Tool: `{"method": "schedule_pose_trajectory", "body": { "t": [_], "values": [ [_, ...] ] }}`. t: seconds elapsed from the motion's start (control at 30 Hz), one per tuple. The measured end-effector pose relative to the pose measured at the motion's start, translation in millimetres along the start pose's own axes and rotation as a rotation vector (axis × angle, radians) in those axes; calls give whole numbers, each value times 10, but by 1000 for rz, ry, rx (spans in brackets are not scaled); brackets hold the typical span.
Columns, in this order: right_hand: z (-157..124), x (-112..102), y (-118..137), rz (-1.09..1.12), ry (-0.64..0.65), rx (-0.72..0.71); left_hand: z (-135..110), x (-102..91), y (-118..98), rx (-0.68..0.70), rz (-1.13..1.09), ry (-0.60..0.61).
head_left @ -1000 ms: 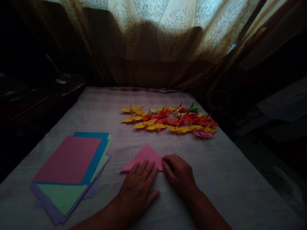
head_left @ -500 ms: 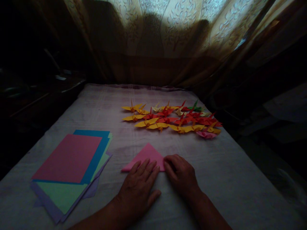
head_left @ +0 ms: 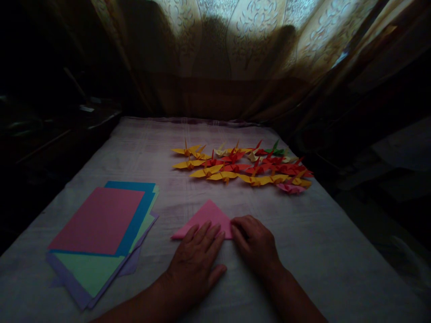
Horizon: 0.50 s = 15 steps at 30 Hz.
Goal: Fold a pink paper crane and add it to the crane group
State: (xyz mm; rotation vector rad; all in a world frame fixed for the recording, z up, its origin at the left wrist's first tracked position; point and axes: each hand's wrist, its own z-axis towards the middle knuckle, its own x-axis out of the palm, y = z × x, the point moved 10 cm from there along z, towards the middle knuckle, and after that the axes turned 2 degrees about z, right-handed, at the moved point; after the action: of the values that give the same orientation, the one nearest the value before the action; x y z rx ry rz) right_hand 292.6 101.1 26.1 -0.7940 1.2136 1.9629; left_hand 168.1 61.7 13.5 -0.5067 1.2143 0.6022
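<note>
A pink paper folded into a triangle [head_left: 206, 217] lies on the cloth-covered table [head_left: 151, 148] in front of me. My left hand [head_left: 195, 264] rests flat on its near edge, fingers stretched out and together. My right hand [head_left: 253, 244] lies at the triangle's right corner with its fingers curled down and pressing on the fold; nothing is lifted off the table.
A stack of coloured paper sheets [head_left: 101, 229], pink on top, lies at the left. Several folded paper cranes [head_left: 242, 168] in yellow, red, green and pink sit in rows at the far right. A curtain [head_left: 235, 54] hangs behind the table; dark furniture stands left.
Both hands stay on the pink triangle with hardly any motion; the view has shifted slightly.
</note>
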Motion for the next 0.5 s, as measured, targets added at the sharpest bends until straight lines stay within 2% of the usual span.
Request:
{"method": "schedule_pose_trajectory", "body": {
  "t": [0.23, 0.5],
  "values": [
    [9, -31, -40, 47, -17, 27, 9, 34, 8, 3, -2, 7],
    [-23, -353, -407, 68, -198, 203, 29, 24, 9, 9, 10, 8]
  ]
}}
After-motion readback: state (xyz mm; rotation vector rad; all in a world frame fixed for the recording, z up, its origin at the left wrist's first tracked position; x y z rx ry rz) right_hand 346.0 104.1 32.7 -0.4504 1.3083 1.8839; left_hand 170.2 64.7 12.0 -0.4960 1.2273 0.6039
